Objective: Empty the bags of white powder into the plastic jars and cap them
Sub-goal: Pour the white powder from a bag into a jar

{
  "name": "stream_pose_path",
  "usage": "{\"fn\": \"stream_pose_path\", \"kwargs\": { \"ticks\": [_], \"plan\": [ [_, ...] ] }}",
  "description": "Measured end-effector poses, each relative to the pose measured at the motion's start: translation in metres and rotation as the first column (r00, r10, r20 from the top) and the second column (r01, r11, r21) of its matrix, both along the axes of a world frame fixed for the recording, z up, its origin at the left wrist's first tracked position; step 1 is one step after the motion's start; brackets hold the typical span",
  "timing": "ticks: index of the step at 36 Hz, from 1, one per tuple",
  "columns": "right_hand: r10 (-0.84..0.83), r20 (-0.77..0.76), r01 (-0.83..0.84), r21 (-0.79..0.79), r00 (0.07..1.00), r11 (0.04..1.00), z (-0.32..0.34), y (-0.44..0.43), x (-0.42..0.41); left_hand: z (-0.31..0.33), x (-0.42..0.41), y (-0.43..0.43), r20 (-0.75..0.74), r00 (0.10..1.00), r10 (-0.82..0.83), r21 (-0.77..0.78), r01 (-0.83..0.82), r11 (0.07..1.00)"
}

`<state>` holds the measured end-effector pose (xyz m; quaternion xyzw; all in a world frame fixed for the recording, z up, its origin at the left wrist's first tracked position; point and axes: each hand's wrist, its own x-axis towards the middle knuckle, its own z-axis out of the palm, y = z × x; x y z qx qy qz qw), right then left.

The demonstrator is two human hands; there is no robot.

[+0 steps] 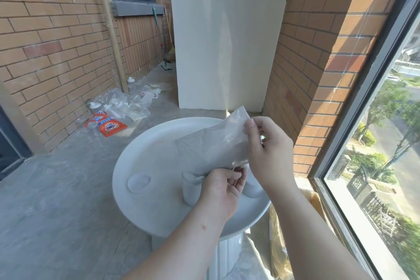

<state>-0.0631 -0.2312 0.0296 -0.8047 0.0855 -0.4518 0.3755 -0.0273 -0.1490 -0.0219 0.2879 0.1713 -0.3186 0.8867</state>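
Holding bag point(211, 145) tilted over open jar point(192, 188), centre frame.
Pinching it high with right hand point(268, 152), low with left hand point(221, 191) at the jar mouth; "OMO" legible on orange packet point(112, 127), left of frame.

Enclosed balcony; orange brick walls point(56, 52) left and right; grey concrete floor point(56, 200); white partition panel point(227, 52) at far end; dark-framed window point(386, 166) right, daylight strong; round white table point(147, 148) centre; mop point(160, 36) leaning far-left; packaging litter point(111, 126) along left wall.
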Motion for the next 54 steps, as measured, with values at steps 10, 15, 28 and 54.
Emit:
{"fn": "stream_pose_path", "kwargs": {
  "ticks": [10,15,28,54],
  "plan": [
    [-0.01,-0.012,0.01,-0.033,1.0,0.999,-0.0028,-0.0024,0.0026,0.0004,-0.0015,-0.0016,0.009,1.0,-0.005,0.003,0.005,1.0],
    [-0.012,-0.005,0.012,-0.051,1.0,0.999,-0.0048,-0.0021,0.005,-0.0003,-0.0013,-0.0022,0.024,1.0,-0.011,-0.021,0.012,1.0],
    [-0.036,-0.008,0.036,-0.057,0.999,0.998,-0.0058,-0.0059,0.0045,0.0043,-0.004,-0.0003,0.033,0.999,-0.038,-0.026,0.039,0.999],
    [-0.024,-0.009,0.023,-0.066,1.0,0.998,-0.0076,-0.0045,0.0056,0.008,-0.0079,-0.0013,0.066,0.997,-0.041,-0.082,0.047,0.996]
  ]
}}
